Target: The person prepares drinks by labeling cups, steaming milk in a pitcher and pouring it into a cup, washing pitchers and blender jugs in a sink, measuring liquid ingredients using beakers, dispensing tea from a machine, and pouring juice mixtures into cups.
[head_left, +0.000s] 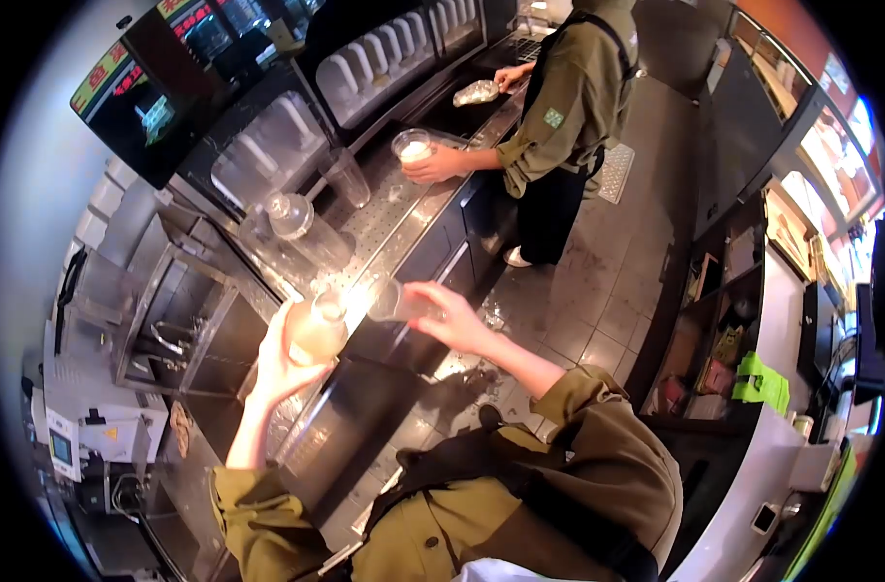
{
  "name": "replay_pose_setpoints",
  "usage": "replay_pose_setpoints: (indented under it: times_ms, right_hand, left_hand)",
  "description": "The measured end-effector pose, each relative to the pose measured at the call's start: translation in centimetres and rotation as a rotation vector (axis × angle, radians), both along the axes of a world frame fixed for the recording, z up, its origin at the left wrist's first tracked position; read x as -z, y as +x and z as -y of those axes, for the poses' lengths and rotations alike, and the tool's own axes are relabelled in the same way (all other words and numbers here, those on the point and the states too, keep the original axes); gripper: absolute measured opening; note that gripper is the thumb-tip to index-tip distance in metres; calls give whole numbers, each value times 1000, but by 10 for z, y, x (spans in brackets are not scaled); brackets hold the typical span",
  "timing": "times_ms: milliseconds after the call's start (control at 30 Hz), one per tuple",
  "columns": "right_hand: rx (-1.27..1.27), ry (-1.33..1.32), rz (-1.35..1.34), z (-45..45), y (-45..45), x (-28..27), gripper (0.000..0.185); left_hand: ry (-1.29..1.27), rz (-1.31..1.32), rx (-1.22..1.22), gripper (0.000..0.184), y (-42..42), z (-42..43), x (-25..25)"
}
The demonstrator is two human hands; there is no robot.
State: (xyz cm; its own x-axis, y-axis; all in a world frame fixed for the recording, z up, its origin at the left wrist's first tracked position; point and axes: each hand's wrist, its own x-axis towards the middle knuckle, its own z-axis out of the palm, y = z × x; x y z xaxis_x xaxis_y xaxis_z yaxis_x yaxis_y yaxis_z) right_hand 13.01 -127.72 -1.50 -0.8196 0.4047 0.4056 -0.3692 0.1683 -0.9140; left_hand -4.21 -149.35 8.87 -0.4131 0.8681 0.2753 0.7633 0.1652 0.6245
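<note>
My left hand [279,361] is wrapped round a clear shaker [318,328] with a pale, creamy beige liquid in it. The shaker is tilted, and its narrower neck points up. Just right of it, my right hand [450,320] has its fingers closed on a clear plastic cup [388,300]. The cup lies on its side, its wider end towards the shaker, with a gap between them. Beyond my hands, a clear shaker with its lid on [306,231] stands on the perforated steel counter [389,209], and a tall clear pitcher [346,178] is behind it.
A co-worker [573,107] stands ahead at the same counter, a cup of white contents [414,149] in one hand and a metal scoop [476,93] in the other. A steel sink [176,325] is at left. Shelves [719,330] line the right side. The tiled floor [597,291] looks wet.
</note>
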Motion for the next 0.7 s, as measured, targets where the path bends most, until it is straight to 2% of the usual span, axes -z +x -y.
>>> replay_pose_setpoints:
  times_ms: [67,200,400,467,500,600,667,700]
  right_hand:
    - [88,178,18,-17,12,-6,46]
    - [141,168,12,-36,30,-15,49]
    - [187,162,-39,-52,44,-13,50]
    - [191,87,-26,-55,50,1,50]
    - [203,54,-30,-57,51,10,51]
    - [28,-378,-43,-62,71,21,49]
    - [-48,-571,-44,-60,86,39,45]
    - [54,-471,34,-62,99,43,46]
  left_hand:
    - [-46,-81,42,99,8,-25,-12]
    - [-179,-260,99,97,19,-60,-35]
    - [-203,-332,200,96,28,-93,-46]
    - [-205,-401,210,96,29,-99,-42]
    - [-187,-351,222,96,28,-102,-37]
    - [-116,-290,283,98,38,-113,-28]
    - [-112,-233,325,97,48,-121,-13]
    - [-66,-263,340,97,55,-129,2]
